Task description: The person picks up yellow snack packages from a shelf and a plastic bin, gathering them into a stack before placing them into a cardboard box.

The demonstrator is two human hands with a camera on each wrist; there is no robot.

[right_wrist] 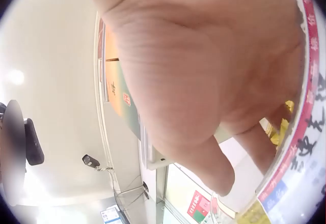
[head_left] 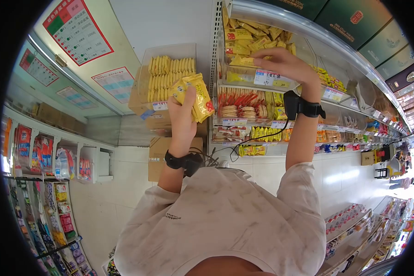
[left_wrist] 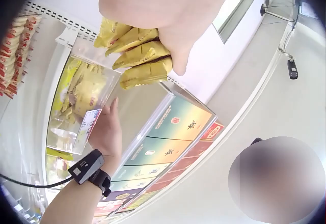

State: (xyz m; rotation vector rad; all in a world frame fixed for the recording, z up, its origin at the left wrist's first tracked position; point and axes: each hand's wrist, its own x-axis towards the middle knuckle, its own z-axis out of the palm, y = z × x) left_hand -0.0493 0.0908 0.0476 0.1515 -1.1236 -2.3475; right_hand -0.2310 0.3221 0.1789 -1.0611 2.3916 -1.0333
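My left hand (head_left: pixel 183 120) is raised in front of the shelves and grips a bunch of several yellow snack packets (head_left: pixel 195 94). In the left wrist view the left hand (left_wrist: pixel 163 10) fills the top, with the packets (left_wrist: pixel 137 51) fanned under its fingers. My right hand (head_left: pixel 283 62) reaches over the front wall of a clear shelf bin (head_left: pixel 271 79) filled with the same yellow packets (head_left: pixel 244 60). In the right wrist view the thumb lies outside the bin wall (right_wrist: pixel 300 132) and the fingers (right_wrist: pixel 260 147) inside it. The fingertips are hidden among the packets.
A second clear bin of yellow packets (head_left: pixel 168 73) stands on cardboard boxes (head_left: pixel 163 149) left of the shelving. Lower shelves (head_left: pixel 262 112) carry more snack packs. A rack of hanging bags (head_left: pixel 41 156) lines the left, and more shelves (head_left: pixel 349 221) run along the aisle on the right.
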